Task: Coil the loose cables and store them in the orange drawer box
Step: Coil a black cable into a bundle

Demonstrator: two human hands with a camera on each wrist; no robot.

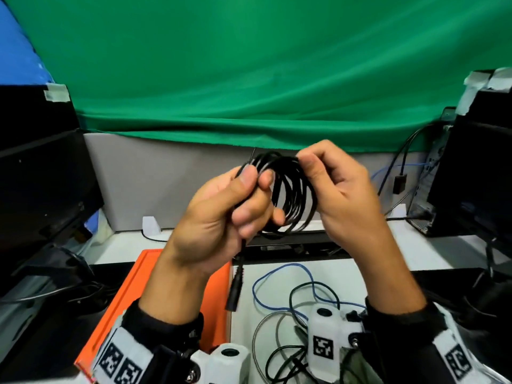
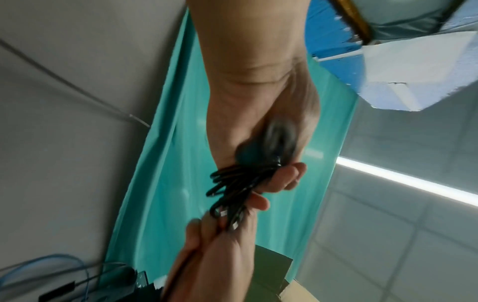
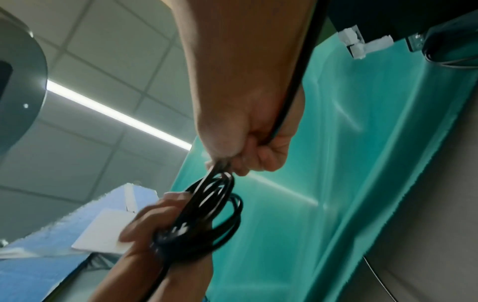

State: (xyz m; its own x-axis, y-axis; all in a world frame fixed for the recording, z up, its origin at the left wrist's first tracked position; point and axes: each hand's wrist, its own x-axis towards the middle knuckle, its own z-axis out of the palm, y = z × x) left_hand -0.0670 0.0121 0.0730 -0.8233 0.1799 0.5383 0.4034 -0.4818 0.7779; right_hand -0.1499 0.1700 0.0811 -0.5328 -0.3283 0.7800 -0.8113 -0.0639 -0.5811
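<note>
Green backdrop behind; held before it, black cable coil (image 1: 288,195), gripped by left hand (image 1: 221,214), pinched at top by right hand (image 1: 340,187). Below-left of coil, nearer left hand: orange drawer box (image 1: 133,295).

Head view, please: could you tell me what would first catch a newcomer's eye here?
The black coil, held up mid-frame between the left hand and right hand, its plug dangling below. Behind them hangs a green cloth. Lower left sits the orange box, with loose cables on the desk to its right.
</note>
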